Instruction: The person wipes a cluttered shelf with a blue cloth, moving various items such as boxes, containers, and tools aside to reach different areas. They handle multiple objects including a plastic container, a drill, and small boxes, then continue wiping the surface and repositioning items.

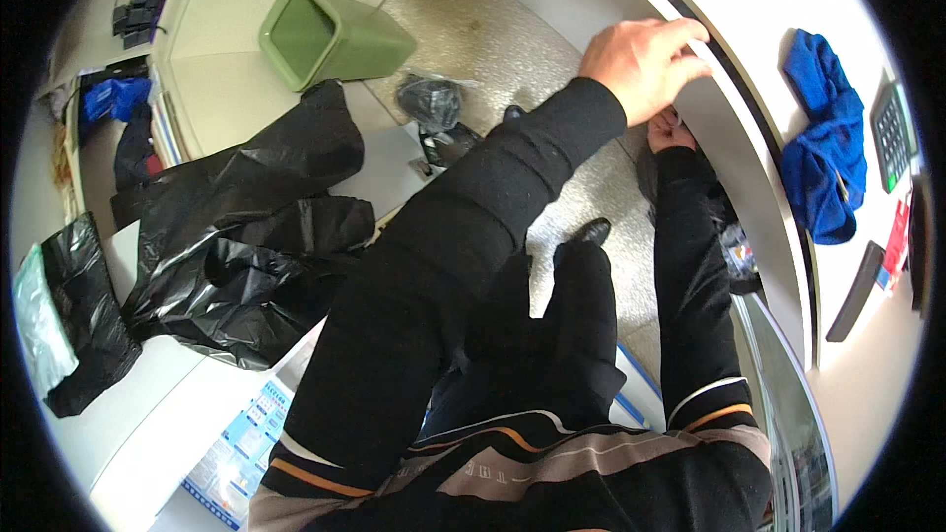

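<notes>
My left hand [645, 64] reaches across to a white drawer front [754, 153] below a countertop. Its thumb and fingers close over the upper edge of that drawer front. A narrow dark gap runs between the panel and the counter. Lower down, against the outer face of the panel, is my right hand [672, 131]. The fingers of this hand are curled and partly hidden, so what they hold cannot be made out. Both arms are in black sleeves, the left one crossing in front of my body.
On the countertop [857, 281] lie a blue cloth [828, 138], a calculator [892, 143] and a dark flat object [855, 293]. A green bin [370, 39] stands on the left, beyond black plastic bags [236, 266]. A dark bundle [431, 101] sits near the speckled floor [473, 20].
</notes>
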The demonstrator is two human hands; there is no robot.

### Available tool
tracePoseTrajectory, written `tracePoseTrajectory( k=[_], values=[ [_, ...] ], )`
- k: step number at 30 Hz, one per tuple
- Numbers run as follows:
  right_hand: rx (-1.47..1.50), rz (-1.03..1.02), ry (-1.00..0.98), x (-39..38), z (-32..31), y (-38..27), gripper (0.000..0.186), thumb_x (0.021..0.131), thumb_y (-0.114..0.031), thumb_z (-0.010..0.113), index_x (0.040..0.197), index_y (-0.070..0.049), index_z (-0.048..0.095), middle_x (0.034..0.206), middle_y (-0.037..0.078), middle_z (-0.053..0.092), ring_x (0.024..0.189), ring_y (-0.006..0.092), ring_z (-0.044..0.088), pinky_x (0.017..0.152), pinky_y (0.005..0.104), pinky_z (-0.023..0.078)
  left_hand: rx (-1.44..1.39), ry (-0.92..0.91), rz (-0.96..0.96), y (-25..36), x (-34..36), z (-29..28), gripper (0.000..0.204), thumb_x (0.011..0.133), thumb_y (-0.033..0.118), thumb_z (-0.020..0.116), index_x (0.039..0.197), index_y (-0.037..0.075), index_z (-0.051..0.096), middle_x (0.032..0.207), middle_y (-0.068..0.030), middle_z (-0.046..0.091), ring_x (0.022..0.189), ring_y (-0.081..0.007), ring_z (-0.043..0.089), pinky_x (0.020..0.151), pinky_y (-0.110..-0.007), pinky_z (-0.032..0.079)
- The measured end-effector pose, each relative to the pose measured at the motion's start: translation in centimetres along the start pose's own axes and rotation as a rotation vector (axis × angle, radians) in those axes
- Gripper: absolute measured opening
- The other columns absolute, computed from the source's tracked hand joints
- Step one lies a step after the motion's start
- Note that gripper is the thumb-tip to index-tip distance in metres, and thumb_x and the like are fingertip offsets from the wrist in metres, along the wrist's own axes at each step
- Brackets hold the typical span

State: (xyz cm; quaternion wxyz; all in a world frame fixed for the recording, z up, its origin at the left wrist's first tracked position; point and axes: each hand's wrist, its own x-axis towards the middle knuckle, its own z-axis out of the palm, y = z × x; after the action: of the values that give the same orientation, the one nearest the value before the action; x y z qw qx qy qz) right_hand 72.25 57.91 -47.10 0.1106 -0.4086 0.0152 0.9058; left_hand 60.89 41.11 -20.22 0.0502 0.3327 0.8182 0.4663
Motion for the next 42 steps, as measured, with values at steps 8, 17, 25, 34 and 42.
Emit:
tracePoseTrajectory(
  k=[8,17,25,34,42],
  values=[
    [-0.139,0.088,-0.001,-7.0,0.1,3.5,0.019,0.109,-0.025,0.049,0.111,-0.006,0.051,0.083,0.008,0.055,0.048,0.0126,0.037,0.041,0.0266,0.031,-0.110,0.030,-0.106,0.2,-2.0,-0.6,0.033,0.093,0.016,0.074,0.124,0.006,0.068,0.093,-0.0117,0.076,0.085,-0.0158,0.074,0.076,-0.031,0.059],
    [-2.121,-0.614,0.332,-3.5,-2.5,3.6,0.047,0.102,-0.023,0.053,0.145,-0.006,0.047,0.132,0.019,0.063,0.124,0.0389,0.056,0.106,0.0440,0.043,-0.310,-0.054,-0.425,-5.0,-11.2,3.3,0.044,0.092,0.005,0.068,0.134,0.005,0.054,0.101,-0.0074,0.068,0.086,-0.0153,0.068,0.077,-0.031,0.056],
    [-2.142,-0.644,0.397,-2.4,-5.1,-1.7,0.040,0.103,-0.025,0.050,0.138,-0.005,0.055,0.129,0.021,0.064,0.122,0.0378,0.058,0.104,0.0455,0.045,-0.388,-0.215,-0.643,-16.4,-4.2,17.1,0.078,0.086,0.006,0.071,0.151,0.002,0.028,0.116,-0.0221,0.064,0.108,-0.0295,0.066,0.093,-0.041,0.055],
    [-2.288,-1.101,0.440,-3.5,-11.5,-1.9,0.037,0.103,-0.027,0.048,0.128,-0.003,0.062,0.118,0.022,0.067,0.111,0.0357,0.063,0.096,0.0459,0.050,0.098,-0.476,-0.342,-22.3,0.8,21.4,0.057,0.086,0.007,0.069,0.138,0.001,0.046,0.114,-0.0225,0.067,0.107,-0.0303,0.067,0.092,-0.043,0.054],
    [-0.834,0.346,0.095,-25.3,-3.4,4.2,0.031,0.099,-0.019,0.063,0.128,-0.009,0.065,0.100,0.003,0.070,0.070,0.0097,0.065,0.053,0.0215,0.052,0.471,-0.698,0.049,-21.1,-2.7,15.0,0.041,0.087,0.007,0.067,0.127,0.000,0.062,0.112,-0.0228,0.069,0.106,-0.0310,0.068,0.091,-0.044,0.054]
  ],
)
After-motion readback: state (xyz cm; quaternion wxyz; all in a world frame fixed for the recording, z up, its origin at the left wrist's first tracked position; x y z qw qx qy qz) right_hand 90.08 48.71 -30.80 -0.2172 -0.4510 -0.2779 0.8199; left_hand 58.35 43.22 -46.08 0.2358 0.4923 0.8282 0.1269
